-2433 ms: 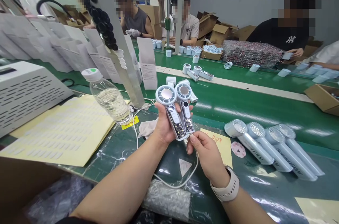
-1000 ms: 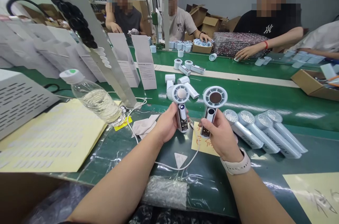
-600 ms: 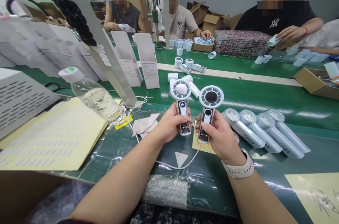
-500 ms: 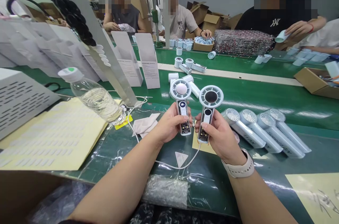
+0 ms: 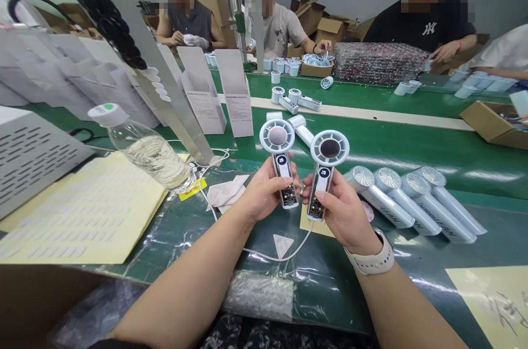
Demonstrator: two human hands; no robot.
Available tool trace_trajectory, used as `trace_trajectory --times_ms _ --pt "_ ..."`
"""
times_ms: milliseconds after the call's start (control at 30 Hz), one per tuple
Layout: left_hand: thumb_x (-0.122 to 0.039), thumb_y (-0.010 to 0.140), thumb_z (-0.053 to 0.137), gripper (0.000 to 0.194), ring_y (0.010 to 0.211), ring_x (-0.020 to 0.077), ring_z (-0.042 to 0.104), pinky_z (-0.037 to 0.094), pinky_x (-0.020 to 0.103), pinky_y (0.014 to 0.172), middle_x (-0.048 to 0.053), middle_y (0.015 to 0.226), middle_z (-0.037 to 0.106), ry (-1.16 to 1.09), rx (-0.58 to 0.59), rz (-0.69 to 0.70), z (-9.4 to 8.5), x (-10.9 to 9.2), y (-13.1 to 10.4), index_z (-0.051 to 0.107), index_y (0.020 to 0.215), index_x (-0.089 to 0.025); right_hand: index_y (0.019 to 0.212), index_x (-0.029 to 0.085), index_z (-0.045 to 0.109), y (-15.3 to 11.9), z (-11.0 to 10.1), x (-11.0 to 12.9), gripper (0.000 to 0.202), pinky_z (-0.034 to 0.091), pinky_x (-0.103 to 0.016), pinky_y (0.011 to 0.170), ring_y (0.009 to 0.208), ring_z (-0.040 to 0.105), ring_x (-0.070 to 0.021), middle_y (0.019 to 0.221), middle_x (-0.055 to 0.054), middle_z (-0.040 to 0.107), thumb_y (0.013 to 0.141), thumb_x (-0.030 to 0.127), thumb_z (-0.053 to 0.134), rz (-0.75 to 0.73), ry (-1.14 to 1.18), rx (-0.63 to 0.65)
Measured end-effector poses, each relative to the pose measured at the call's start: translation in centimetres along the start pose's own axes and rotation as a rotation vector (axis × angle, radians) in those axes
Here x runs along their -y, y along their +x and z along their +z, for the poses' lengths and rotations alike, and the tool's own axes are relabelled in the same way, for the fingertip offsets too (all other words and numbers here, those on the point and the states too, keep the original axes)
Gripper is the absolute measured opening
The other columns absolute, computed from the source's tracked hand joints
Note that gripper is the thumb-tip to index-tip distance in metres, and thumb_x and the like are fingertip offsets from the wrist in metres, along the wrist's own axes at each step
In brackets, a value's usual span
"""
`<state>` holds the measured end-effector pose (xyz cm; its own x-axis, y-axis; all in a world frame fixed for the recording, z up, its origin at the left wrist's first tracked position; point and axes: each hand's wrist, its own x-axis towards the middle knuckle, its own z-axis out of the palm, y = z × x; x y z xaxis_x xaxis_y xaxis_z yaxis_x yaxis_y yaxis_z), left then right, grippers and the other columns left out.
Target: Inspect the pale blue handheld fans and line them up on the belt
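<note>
My left hand [image 5: 270,187] is wrapped round the handle of a handheld fan with a pinkish centre cap [image 5: 277,136], thumb on its front. In my right hand [image 5: 346,209] is a second handheld fan with a dark centre cap [image 5: 330,148], thumb pressed on the handle. Both handles show bare circuitry low down and a small round display reading 20. A white cable [image 5: 297,251] runs to the bottom of the right fan. The two fans are upright, side by side and apart. Several light-blue fans [image 5: 388,198] lie in a row right of my right hand.
A water bottle [image 5: 144,148] leans by a metal post [image 5: 181,112] at left, near yellow sheets [image 5: 136,217]. White boxes [image 5: 235,96] stand behind. More fans [image 5: 303,132] lie on the green belt [image 5: 396,151]. Co-workers sit across, one by a cardboard box [image 5: 317,71]. An open carton [image 5: 490,125] is at right.
The left fan's display has gone from about 68 to 20. The right fan's display, dark before, now shows 20. Both hands keep their grip. Across the belt, a co-worker's hand has lowered a light-blue part.
</note>
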<state>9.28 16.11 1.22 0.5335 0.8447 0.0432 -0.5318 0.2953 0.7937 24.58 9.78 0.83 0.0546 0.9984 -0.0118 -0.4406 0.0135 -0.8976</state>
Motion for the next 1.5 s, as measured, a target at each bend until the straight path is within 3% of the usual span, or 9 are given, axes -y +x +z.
trace_trajectory --times_ms 267,467,833,1033,1100,1300,1400,1500 --pt "-0.021 0.066 0.071 0.039 0.063 0.0116 0.056 0.047 0.028 0.059 -0.004 0.077 0.056 0.004 -0.149 -0.007 -0.1 0.1 0.3 0.053 0.102 -0.02 0.092 0.024 0.06 0.1 0.1 -0.4 0.025 0.053 -0.032 0.062 0.07 0.059 -0.0158 0.087 -0.001 0.066 0.077 0.038 0.074 0.034 -0.031 -0.075" --pt "-0.023 0.069 0.073 0.039 0.068 0.0129 0.058 0.05 0.03 0.064 -0.003 0.082 0.058 0.045 -0.034 0.015 -0.1 0.0 0.0 0.055 0.103 -0.021 0.098 0.027 0.061 -0.4 0.4 -0.4 0.027 0.054 -0.035 0.066 0.072 0.058 -0.0173 0.09 -0.001 0.064 0.08 0.043 0.073 -0.022 -0.087 0.056" --pt "-0.026 0.07 0.076 0.042 0.071 0.0166 0.06 0.051 0.033 0.06 0.0 0.086 0.058 0.039 -0.014 -0.037 -0.4 0.5 0.3 0.057 0.107 -0.022 0.104 0.027 0.063 0.0 0.0 -1.1 0.024 0.052 -0.034 0.067 0.073 0.058 -0.0163 0.09 0.0 0.063 0.082 0.034 0.072 -0.046 -0.082 0.032" --pt "-0.022 0.068 0.075 0.042 0.068 0.0144 0.058 0.046 0.031 0.064 -0.001 0.083 0.059 0.039 -0.035 -0.045 -0.4 0.6 0.4 0.058 0.105 -0.021 0.107 0.027 0.06 0.2 0.1 -1.3 0.025 0.051 -0.044 0.09 0.107 0.059 -0.0254 0.114 -0.004 0.064 0.083 0.031 0.067 -0.062 -0.115 -0.043" --pt "-0.022 0.067 0.075 0.04 0.068 0.0145 0.058 0.047 0.033 0.065 -0.001 0.083 0.059 0.048 -0.043 -0.051 -0.4 0.6 0.5 0.057 0.104 -0.021 0.106 0.027 0.06 0.3 0.1 -1.3 0.025 0.049 -0.046 0.093 0.108 0.059 -0.0258 0.112 -0.004 0.065 0.082 0.03 0.067 -0.058 -0.103 -0.06" --pt "-0.028 0.069 0.079 0.038 0.068 0.017 0.064 0.05 0.036 0.067 0.002 0.087 0.065 0.145 -0.078 -0.028 -0.4 0.7 0.5 0.054 0.097 -0.019 0.091 0.025 0.06 0.4 0.0 -0.7 0.016 0.052 -0.037 0.064 0.071 0.059 -0.0187 0.085 -0.001 0.064 0.078 0.031 0.068 0.002 -0.066 -0.108" --pt "-0.044 0.067 0.082 0.051 0.062 0.0155 0.064 0.05 0.032 0.061 0.004 0.089 0.068 0.196 -0.111 0.002 -0.4 0.8 0.6 0.05 0.098 -0.02 0.09 0.025 0.057 0.5 -0.1 -0.5 0.019 0.049 -0.034 0.056 0.064 0.058 -0.0174 0.081 -0.001 0.064 0.078 0.034 0.067 0.024 -0.031 -0.113" --pt "-0.064 0.073 0.069 0.055 0.046 0.0159 0.061 0.047 0.03 0.046 0.004 0.078 0.07 0.172 -0.161 -0.056 -0.4 0.8 0.7 0.046 0.096 -0.02 0.096 0.026 0.053 0.4 -0.1 -0.4 0.025 0.046 -0.03 0.05 0.058 0.058 -0.0165 0.076 0.001 0.065 0.081 0.039 0.068 0.05 0.065 -0.113"
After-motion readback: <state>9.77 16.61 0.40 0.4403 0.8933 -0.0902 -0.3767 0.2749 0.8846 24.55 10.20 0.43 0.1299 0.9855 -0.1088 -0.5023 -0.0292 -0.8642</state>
